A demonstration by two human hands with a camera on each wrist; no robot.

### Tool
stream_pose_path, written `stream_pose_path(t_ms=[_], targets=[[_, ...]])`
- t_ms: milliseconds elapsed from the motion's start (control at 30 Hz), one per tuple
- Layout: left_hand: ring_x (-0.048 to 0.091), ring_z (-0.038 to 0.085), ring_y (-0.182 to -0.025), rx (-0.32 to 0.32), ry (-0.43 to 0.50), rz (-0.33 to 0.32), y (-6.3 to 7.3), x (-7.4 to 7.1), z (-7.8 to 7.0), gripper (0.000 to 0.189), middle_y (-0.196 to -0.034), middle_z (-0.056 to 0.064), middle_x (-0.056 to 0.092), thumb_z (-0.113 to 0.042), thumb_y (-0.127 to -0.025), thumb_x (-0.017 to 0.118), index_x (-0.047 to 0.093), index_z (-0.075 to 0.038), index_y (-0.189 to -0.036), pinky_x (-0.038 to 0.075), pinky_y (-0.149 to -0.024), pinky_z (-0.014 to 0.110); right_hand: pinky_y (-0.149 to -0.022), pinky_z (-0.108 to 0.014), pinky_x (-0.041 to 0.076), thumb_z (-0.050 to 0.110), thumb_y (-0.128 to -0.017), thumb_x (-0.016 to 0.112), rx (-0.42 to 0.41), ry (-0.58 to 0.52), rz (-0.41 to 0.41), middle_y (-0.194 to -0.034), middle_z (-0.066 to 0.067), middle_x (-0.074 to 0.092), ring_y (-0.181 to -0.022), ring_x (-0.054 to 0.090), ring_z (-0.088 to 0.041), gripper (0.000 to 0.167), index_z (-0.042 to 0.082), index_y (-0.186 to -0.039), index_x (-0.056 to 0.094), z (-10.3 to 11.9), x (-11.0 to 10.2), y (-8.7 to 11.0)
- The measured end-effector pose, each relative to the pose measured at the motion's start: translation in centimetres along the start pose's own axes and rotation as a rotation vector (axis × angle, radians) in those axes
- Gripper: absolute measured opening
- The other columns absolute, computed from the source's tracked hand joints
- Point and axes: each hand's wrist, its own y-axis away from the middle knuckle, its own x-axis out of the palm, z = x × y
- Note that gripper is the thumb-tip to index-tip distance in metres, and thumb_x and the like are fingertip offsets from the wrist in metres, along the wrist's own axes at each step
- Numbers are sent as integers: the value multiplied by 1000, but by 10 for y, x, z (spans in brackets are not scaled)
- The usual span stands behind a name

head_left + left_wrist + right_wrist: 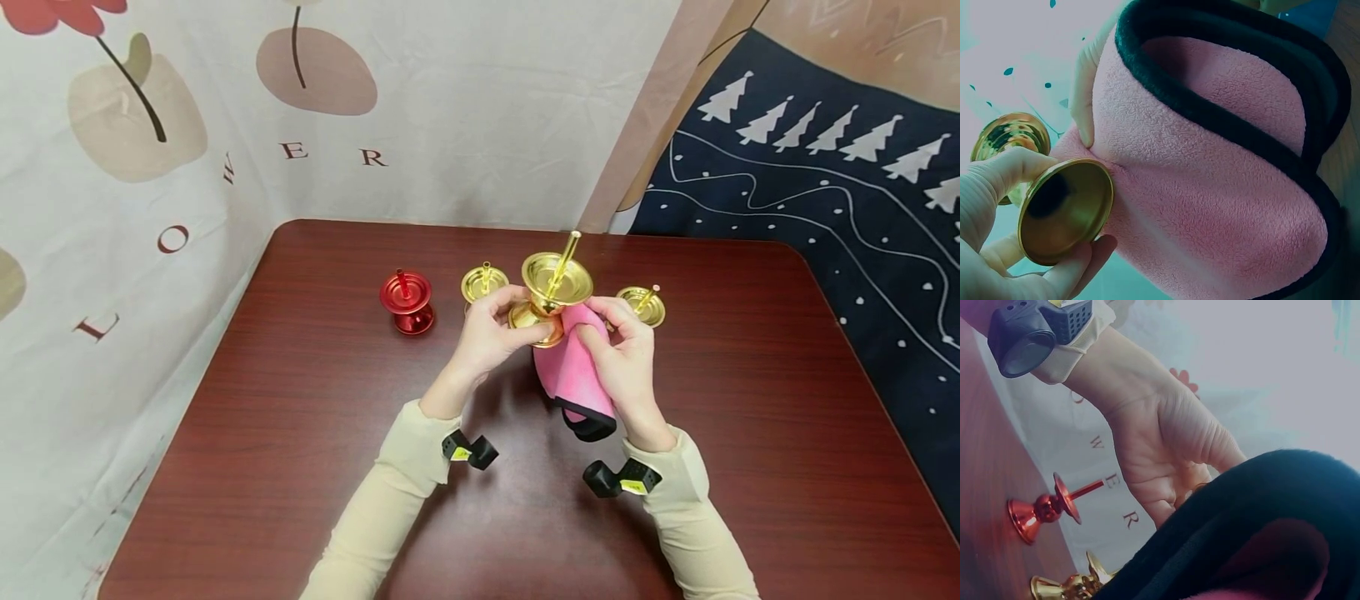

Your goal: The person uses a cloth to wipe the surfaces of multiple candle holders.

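Above the table, my left hand [480, 337] grips a shiny gold candle holder [576, 287] by its lower part, thumb and fingers around the base. The holder is tilted, its spike pointing up and away; the hollow underside of its base [1066, 215] faces the left wrist view. A pink cloth [570, 371] with black edging is pinched in my right hand [628, 354] and touches the holder's side. The cloth [1210, 187] hangs folded and hides most of the right hand in the left wrist view. Black cloth edging also covers the holder in the right wrist view.
On the dark red-brown table [300, 467] a red candle holder [412, 312] stands at the left. Another gold candle holder [478, 287] is behind my left hand, and one more gold candle holder [651, 315] is partly behind my right hand. Printed cloths hang beyond the table.
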Motion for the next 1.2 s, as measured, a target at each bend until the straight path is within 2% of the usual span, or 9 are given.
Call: stream_pose_path(t_ms=[233,433,500,633,733,833,1000,1200], targets=[[55,11,-83,86,-35,-28,-3,5,8,32,-91,17,64,4,-70,77,63,7,-98,45,-77,24,-74,-16,45,-17,-76,59,30,5,28,-93,11,62,-89,54,-11,23,-18,-99,62,-2,-5,-1],[54,12,-87,107,-72,-91,-9,9,15,38,-97,13,63,-2,-71,78,65,2,-106,46,-77,24,-73,-17,45,-16,-77,61,53,-7,5,-95,10,65,-88,55,-12,28,-15,-105,62,-4,-16,-2],[53,15,-90,144,-109,-118,-12,10,18,39,-99,13,62,-4,-70,80,66,1,-107,47,-77,26,-73,-17,46,-15,-78,61,76,-16,-6,-95,9,66,-87,56,-12,28,-15,-106,62,-3,-20,-1],[53,22,-93,258,-197,-171,-19,12,27,38,-99,14,61,-5,-67,82,68,1,-102,49,-76,30,-75,-18,46,-15,-78,62,123,-47,-34,-96,6,67,-91,57,-14,29,-6,-104,68,-2,-28,1],[54,24,-92,301,-247,-201,-25,14,31,35,-97,14,63,-7,-67,82,69,2,-98,49,-74,27,-77,-19,46,-15,-77,62,131,-72,-42,-98,3,68,-94,56,-16,31,-1,-103,70,0,-34,4],[56,24,-90,323,-297,-222,-30,17,35,33,-93,13,65,-10,-66,83,69,1,-94,49,-73,25,-78,-21,45,-16,-78,61,130,-85,-42,-98,3,67,-95,56,-17,30,-5,-104,69,2,-38,7],[57,24,-87,341,-381,-259,-37,20,43,34,-89,11,66,-15,-64,84,70,-1,-91,45,-74,29,-78,-22,45,-18,-77,61,136,-120,-42,-96,-1,66,-91,56,-18,30,-8,-104,67,7,-43,13],[57,25,-88,343,-419,-265,-43,24,49,32,-93,12,66,-14,-65,82,70,0,-92,42,-78,34,-75,-21,44,-20,-76,60,135,-115,-54,-92,-2,66,-86,57,-15,31,-9,-104,67,12,-48,18]])
